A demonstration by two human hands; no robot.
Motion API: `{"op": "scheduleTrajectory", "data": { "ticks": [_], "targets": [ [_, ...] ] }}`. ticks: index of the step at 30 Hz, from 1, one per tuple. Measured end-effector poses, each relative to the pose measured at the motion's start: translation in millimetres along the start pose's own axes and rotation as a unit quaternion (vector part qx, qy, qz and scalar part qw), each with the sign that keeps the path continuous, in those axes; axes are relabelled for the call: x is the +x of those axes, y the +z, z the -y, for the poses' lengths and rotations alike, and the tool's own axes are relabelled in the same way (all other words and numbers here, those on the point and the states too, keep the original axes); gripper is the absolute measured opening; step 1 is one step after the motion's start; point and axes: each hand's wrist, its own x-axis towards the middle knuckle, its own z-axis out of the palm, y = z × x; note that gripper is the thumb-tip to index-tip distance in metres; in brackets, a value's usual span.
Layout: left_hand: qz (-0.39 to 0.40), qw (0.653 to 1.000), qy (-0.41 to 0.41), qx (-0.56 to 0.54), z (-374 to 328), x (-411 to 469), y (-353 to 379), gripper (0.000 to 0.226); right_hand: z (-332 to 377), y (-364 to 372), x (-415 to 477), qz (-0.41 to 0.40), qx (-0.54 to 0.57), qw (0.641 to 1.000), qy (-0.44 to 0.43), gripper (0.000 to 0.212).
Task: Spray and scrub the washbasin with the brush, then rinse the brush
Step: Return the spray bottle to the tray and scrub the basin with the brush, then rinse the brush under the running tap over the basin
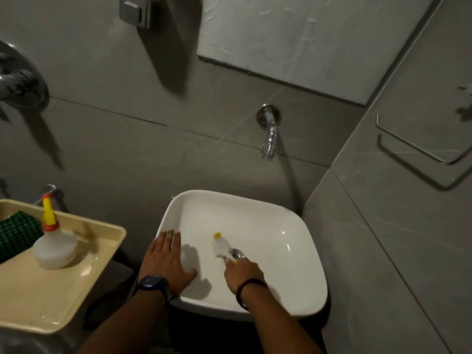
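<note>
white washbasin (293,241): right hand (242,273) hides brush (221,247) handle (bristles blurred).

left hand (167,261) flat, right hand (242,274) clenched

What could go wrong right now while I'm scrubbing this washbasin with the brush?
1. The left hand lies flat on the washbasin rim; if that glossy edge is wet, it might slip.
2. The right hand works the brush right beside the drain, so bristles could snag there.
3. The spray bottle stands upright on the tray just left of the basin; a swinging elbow might topple it.
</note>
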Motion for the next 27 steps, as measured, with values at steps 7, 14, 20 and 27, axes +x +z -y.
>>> {"op": "scheduleTrajectory", "data": {
  "ticks": [7,14,20,27],
  "targets": [
    [-0.013,0.998,0.000,-0.063,-19,20,-20,0.082,-25,-46,14,-0.108,0.245,0.963,0.011,0.042],
    [-0.018,0.817,0.064,-0.573,-133,123,-145,0.041,-48,-86,12,-0.125,0.402,0.907,0.003,0.050],
    [0.084,0.785,0.147,-0.595,-162,156,-176,0.031,-55,-92,15,-0.104,0.405,0.908,-0.009,0.044],
    [0.131,0.752,0.115,-0.636,-163,168,-158,0.039,-59,-99,26,-0.093,0.387,0.917,-0.015,0.044]
  ]
}}
